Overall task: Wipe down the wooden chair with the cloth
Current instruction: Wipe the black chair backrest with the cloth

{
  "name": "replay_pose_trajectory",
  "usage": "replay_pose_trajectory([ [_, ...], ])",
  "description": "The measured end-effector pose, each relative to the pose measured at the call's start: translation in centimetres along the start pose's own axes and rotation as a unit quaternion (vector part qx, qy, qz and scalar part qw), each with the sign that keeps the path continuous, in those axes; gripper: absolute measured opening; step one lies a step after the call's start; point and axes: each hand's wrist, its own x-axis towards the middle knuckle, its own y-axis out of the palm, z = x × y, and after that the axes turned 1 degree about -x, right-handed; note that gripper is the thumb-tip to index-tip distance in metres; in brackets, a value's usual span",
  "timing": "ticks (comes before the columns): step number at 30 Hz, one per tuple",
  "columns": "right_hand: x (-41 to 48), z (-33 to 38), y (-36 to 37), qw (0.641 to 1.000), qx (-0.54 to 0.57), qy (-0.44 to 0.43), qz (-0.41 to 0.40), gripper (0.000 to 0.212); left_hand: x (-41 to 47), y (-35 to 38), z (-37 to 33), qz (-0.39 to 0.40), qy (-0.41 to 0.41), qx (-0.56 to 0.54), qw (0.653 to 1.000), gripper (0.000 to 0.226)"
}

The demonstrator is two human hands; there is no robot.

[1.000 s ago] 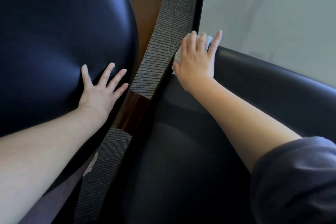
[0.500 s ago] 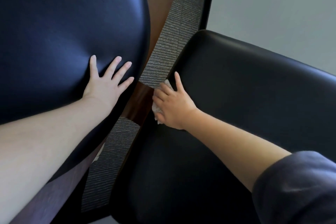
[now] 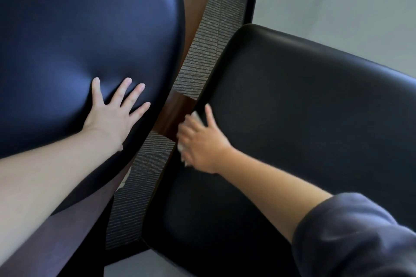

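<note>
R hand (image 3: 200, 141) wipes the seat-edge seam w/ cloth (image 3: 195, 116); L hand (image 3: 114, 117) braces.
R fingers (image 3: 186, 132) curl over the bunched cloth at the wooden chair (image 3: 177, 110) rail beside the seat (image 3: 304, 119). L fingers (image 3: 120, 92) lie spread flat on the backrest (image 3: 78, 29), holding nothing. Best: press into the seam, long strokes along the rail. Vs 1 s ago: R hand slid down from the far corner; L unmoved.

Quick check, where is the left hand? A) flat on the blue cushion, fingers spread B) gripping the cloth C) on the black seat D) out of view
A: the left hand lies flat, fingers spread, on the blue cushion; the right hand holds the cloth.
</note>
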Motion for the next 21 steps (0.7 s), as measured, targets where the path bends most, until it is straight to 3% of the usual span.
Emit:
replay_pose_trajectory([
  [3,-0.5,1.6,0.7,0.998,-0.022,-0.049,0.019,0.061,-0.8,0.6,0.0,0.007,0.0,-0.007,1.0,0.122],
  [8,1.2,-5.1,-1.3,0.985,-0.103,0.138,-0.026,0.068,-1.8,1.5,-0.5,0.01,0.0,-0.011,1.0,0.122],
  [11,1.8,-5.3,-1.5,0.981,-0.09,0.169,-0.03,0.064,-2.4,2.1,-0.7,0.012,0.004,-0.009,1.0,0.122],
  [17,2.0,3.4,0.9,0.996,0.009,0.085,-0.015,0.052,-3.7,3.3,-0.7,0.024,0.013,-0.012,1.0,0.119],
  [21,0.4,9.3,0.9,0.999,0.03,0.001,0.04,0.052,-4.4,3.9,-0.6,0.027,0.017,-0.009,0.999,0.117],
])
